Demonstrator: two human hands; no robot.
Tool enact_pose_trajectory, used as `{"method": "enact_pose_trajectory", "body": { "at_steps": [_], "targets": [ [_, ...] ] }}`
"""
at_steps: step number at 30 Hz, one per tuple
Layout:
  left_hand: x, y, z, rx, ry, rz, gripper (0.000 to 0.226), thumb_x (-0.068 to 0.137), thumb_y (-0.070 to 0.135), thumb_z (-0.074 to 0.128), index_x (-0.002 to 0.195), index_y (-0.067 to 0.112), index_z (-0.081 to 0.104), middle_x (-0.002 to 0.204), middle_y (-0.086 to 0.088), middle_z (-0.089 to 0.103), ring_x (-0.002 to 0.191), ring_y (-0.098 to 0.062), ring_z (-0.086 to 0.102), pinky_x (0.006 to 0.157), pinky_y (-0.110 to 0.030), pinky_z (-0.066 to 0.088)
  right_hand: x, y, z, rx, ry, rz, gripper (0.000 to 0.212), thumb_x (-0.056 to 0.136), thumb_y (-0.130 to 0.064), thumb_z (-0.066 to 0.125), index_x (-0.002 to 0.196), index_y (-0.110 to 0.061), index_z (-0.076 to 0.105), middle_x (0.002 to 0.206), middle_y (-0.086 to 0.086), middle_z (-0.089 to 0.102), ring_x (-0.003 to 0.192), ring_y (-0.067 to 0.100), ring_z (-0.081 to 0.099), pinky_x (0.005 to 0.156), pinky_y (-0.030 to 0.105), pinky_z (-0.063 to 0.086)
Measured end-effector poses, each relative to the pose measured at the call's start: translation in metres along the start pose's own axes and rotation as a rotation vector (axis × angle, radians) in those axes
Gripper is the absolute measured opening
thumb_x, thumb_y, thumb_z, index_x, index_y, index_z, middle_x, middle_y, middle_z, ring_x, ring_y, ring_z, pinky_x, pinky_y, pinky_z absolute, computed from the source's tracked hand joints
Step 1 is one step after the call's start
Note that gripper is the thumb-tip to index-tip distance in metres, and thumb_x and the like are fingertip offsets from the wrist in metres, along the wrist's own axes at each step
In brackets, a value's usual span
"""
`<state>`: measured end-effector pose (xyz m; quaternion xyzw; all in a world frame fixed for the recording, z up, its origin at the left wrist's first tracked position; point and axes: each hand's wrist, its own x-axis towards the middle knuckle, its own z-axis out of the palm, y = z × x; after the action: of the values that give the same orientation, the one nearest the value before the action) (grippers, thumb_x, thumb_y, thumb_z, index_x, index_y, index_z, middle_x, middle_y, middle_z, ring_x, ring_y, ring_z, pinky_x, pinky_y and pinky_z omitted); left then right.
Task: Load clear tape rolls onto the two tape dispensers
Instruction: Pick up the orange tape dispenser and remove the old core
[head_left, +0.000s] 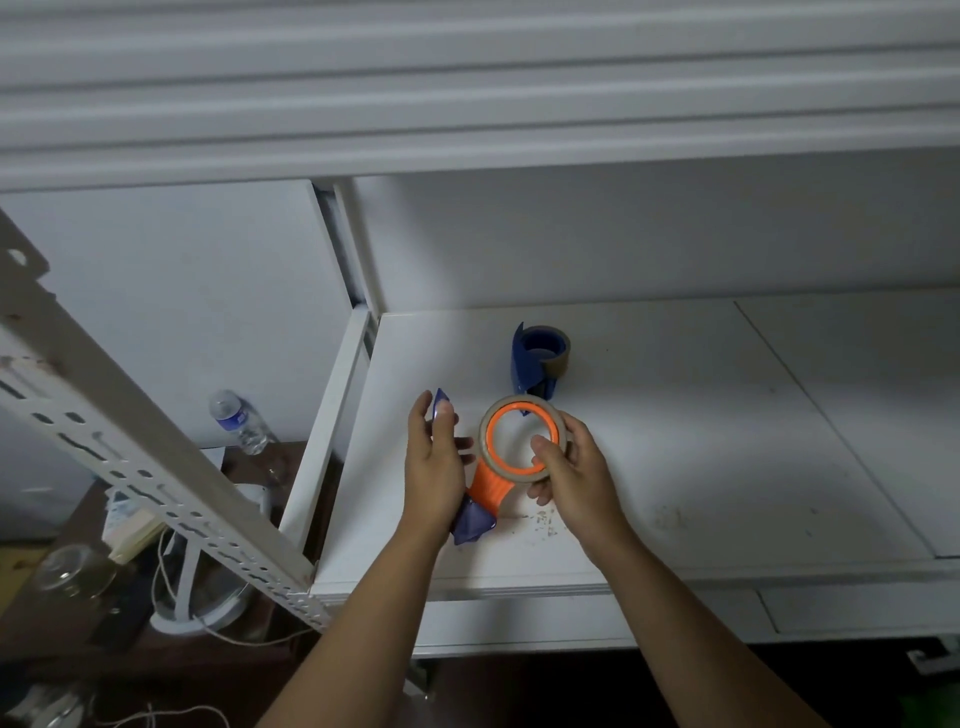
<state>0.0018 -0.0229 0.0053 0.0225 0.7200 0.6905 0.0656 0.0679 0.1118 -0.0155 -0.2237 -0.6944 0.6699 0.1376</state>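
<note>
Head view, white shelf (675, 415), water bottle (239, 422) lower left

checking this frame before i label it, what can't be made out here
- Head view: the blue handle of the orange dispenser is mostly hidden by the left hand.
- Head view: the right hand covers part of the tape roll.
- Head view: the second dispenser faces away; its cutter does not show.
- Head view: the bottle label is too small to read.
</note>
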Motion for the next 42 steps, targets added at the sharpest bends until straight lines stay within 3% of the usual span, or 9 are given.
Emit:
{"method": "enact_pose_trajectory", "body": {
  "at_steps": [4,7,12,19,23,27,32,39,42],
  "targets": [
    [0.001,0.005,-0.006,0.079,-0.074,0.053,0.044,0.1,0.047,0.036,0.135,0.023,0.049,0.126,0.002,0.058,0.087,-0.013,0.068,0.073,-0.024,0.053,-0.001,-0.005,-0.01,-0.332,-0.12,-0.186,0.086,0.075,-0.05,0.074,0.146,-0.033,0.027,0.145,-0.01,0.036,0.127,0.006,0.042,0.094,0.021,0.044],
    [0.001,0.007,-0.01,0.134,-0.128,0.098,0.044,0.1,0.045,0.036,0.138,0.025,0.045,0.128,0.001,0.054,0.082,-0.007,0.069,0.072,-0.021,0.055,-0.001,-0.013,-0.012,-0.709,-0.193,-0.379,0.124,0.059,-0.062,0.079,0.151,-0.032,0.002,0.157,-0.01,0.009,0.139,0.01,0.021,0.106,0.03,0.035],
    [0.004,0.004,-0.019,0.18,-0.1,0.053,0.041,0.099,0.05,0.037,0.134,0.031,0.046,0.125,0.0,0.056,0.092,-0.018,0.068,0.07,-0.025,0.055,0.004,-0.02,-0.007,-0.922,-0.175,-0.548,0.11,0.064,-0.06,0.077,0.148,-0.023,0.018,0.15,-0.002,0.032,0.134,0.018,0.034,0.107,0.034,0.038],
    [0.01,0.002,-0.037,0.052,0.053,-0.2,0.031,0.098,0.048,0.04,0.117,0.025,0.049,0.092,-0.001,0.055,0.065,-0.022,0.065,0.065,-0.032,0.05,0.017,-0.025,0.003,-0.277,-0.144,-0.464,0.097,0.061,-0.051,0.084,0.14,-0.025,0.033,0.141,-0.001,0.046,0.133,0.015,0.043,0.108,0.041,0.039],
    [0.01,0.0,-0.052,-0.032,0.2,-0.197,0.034,0.096,0.05,0.042,0.12,0.027,0.044,0.098,0.003,0.056,0.073,-0.022,0.067,0.064,-0.035,0.055,0.043,-0.012,0.003,-0.596,0.047,-0.312,0.097,0.057,-0.073,0.072,0.136,-0.029,0.039,0.132,-0.005,0.053,0.122,0.021,0.049,0.102,0.042,0.041],
    [0.022,-0.015,-0.069,-0.087,0.377,-0.161,0.052,0.078,0.069,0.043,0.118,0.036,0.044,0.122,-0.005,0.053,0.097,-0.03,0.066,0.089,-0.056,0.052,0.047,0.003,0.019,-0.922,-0.148,-0.139,0.106,0.064,-0.066,0.072,0.145,-0.019,0.023,0.14,0.008,0.04,0.123,0.029,0.035,0.099,0.039,0.037],
    [0.029,-0.001,-0.079,-0.18,0.423,-0.179,0.036,0.092,0.054,0.039,0.123,0.035,0.04,0.122,-0.007,0.054,0.095,-0.028,0.067,0.08,-0.043,0.056,0.062,0.012,0.062,-1.065,-0.313,-0.14,0.109,0.066,-0.063,0.073,0.146,-0.014,0.017,0.139,0.011,0.032,0.127,0.032,0.032,0.102,0.037,0.034],
    [0.043,-0.006,-0.08,-0.332,0.363,-0.351,0.042,0.099,0.048,0.036,0.13,0.021,0.039,0.109,-0.005,0.049,0.08,-0.024,0.065,0.074,-0.036,0.05,0.098,0.013,0.104,-1.001,-0.172,-0.208,0.096,0.082,-0.05,0.066,0.15,-0.007,0.013,0.148,0.018,0.021,0.129,0.039,0.037,0.1,0.041,0.04],
    [0.044,-0.009,-0.079,-0.312,0.335,-0.352,0.039,0.099,0.048,0.036,0.128,0.022,0.039,0.111,-0.005,0.051,0.076,-0.021,0.065,0.07,-0.033,0.05,0.097,0.015,0.104,-1.094,-0.005,-0.314,0.075,0.084,-0.045,0.067,0.141,-0.009,0.033,0.137,0.019,0.036,0.12,0.038,0.045,0.087,0.041,0.049]
  ]
}}
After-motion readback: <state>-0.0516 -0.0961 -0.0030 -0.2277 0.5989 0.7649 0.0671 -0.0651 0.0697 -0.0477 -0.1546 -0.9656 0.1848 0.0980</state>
